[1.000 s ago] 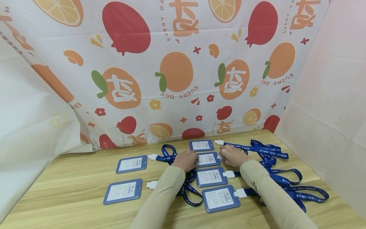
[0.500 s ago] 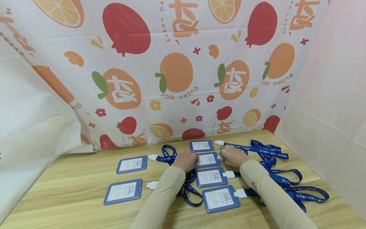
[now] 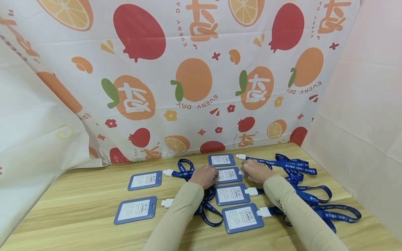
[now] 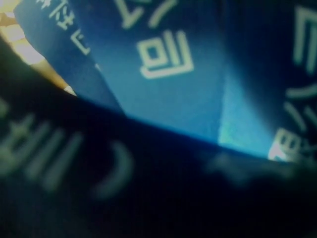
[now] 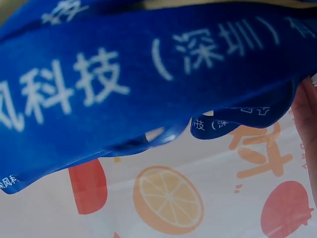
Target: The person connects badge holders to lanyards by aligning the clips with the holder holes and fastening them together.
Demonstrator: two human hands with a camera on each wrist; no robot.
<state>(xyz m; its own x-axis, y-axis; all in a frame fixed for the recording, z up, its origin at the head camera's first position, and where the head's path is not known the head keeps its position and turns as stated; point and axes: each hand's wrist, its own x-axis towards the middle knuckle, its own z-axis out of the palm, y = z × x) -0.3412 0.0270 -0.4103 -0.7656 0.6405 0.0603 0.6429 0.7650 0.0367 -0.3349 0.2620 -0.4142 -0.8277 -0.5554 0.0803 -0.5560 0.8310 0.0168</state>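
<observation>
In the head view, my left hand (image 3: pixel 205 176) pinches the left edge of a blue ID card holder (image 3: pixel 229 174), second from the back in the right column. At that holder's slotted end, my right hand (image 3: pixel 255 170) grips the white clip (image 3: pixel 241 172) of a blue lanyard, with fingers curled over most of it. The clip sits right at the slot. Printed lanyard strap (image 4: pixel 168 94) fills the left wrist view, dark and close. A strap (image 5: pixel 148 74) crosses the right wrist view, and part of my right hand (image 5: pixel 308 124) shows at its right edge.
Two holders with clips attached (image 3: pixel 233 194) (image 3: pixel 243 218) lie nearer me. Behind, another holder (image 3: pixel 221 159) lies apart from its clip (image 3: pixel 241 157). Two more holders (image 3: pixel 144 180) (image 3: pixel 135 210) lie left, beside loose clips. Lanyards (image 3: pixel 311 197) tangle at right. A fruit-print curtain (image 3: pixel 194 122) backs the table (image 3: pixel 78 209).
</observation>
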